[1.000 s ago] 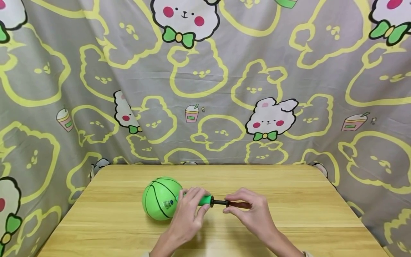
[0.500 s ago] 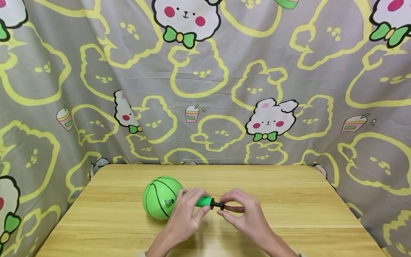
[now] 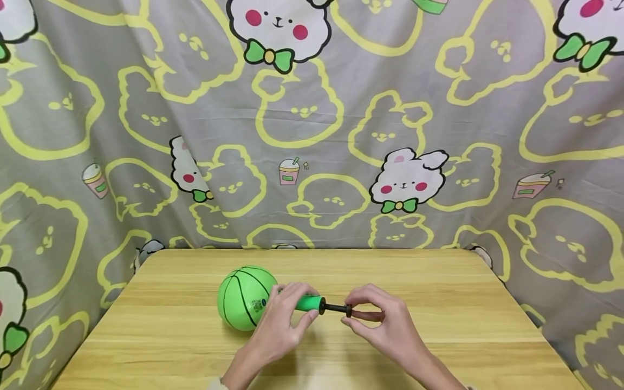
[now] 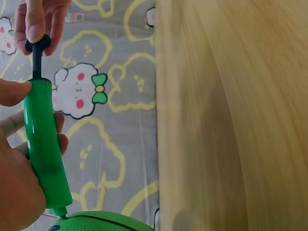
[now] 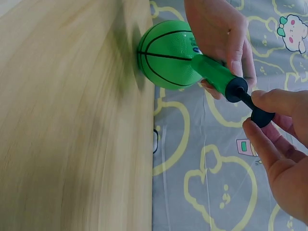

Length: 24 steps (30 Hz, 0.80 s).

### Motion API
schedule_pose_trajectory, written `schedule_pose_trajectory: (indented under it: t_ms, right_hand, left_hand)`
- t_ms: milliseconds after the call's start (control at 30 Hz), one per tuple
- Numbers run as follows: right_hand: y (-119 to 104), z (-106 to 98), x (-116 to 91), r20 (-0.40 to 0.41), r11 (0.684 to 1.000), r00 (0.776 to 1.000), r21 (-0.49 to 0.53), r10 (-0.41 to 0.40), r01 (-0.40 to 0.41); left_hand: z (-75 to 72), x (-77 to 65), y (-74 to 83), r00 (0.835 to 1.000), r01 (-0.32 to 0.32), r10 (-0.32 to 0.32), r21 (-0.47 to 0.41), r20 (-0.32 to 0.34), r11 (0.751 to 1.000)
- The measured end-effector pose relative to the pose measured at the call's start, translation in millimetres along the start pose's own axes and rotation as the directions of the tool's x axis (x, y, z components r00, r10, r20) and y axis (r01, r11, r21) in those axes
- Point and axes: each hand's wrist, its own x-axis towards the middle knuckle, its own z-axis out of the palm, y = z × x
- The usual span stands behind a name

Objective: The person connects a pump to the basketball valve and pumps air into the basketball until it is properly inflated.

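Observation:
My left hand (image 3: pixel 283 319) grips the green barrel of a hand pump (image 4: pixel 45 139). Its nozzle end meets a green ball (image 3: pixel 246 298) with black basketball lines, seen low in the left wrist view. With thumb and fingers, my right hand (image 3: pixel 385 319) pinches the black knob (image 5: pixel 261 118) at the end of the pump's plunger. A stretch of black rod (image 3: pixel 336 308) shows between barrel and knob. The ball sits on the table just left of my left hand, which hides part of the pump in the head view.
The wooden table (image 3: pixel 419 281) spreads out around both hands. Behind it and along both sides hangs a grey curtain (image 3: pixel 331 130) printed with yellow outlines, white cartoon animals and pink cups.
My right hand pushed the plunger inward, to the left, by half a second ago, then drew it back out to the right. My left hand stays on the barrel, the ball beside it.

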Motion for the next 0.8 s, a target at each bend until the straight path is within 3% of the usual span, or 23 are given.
schedule_pose_trajectory:
  t_ms: [133, 467, 800]
  right_hand:
    - [-2, -7, -2, -0.011, 1.0, 1.0, -0.011, 0.003, -0.003]
    - [-7, -31, -14, -0.053, 1.0, 0.999, -0.022, -0.001, 0.0]
    - [-12, -50, -19, -0.034, 0.999, 0.999, -0.035, -0.035, 0.034]
  left_hand:
    - [2.7, 1.6, 1.0, 1.0, 0.011, -0.011, -0.003, -0.01, 1.0]
    - [3.7, -0.3, 0.1, 0.997, -0.029, 0.032, 0.039, -0.065, 0.999]
    - [1.7, -1.6, -2.8, 0.995, -0.025, 0.031, 0.057, -0.098, 0.998]
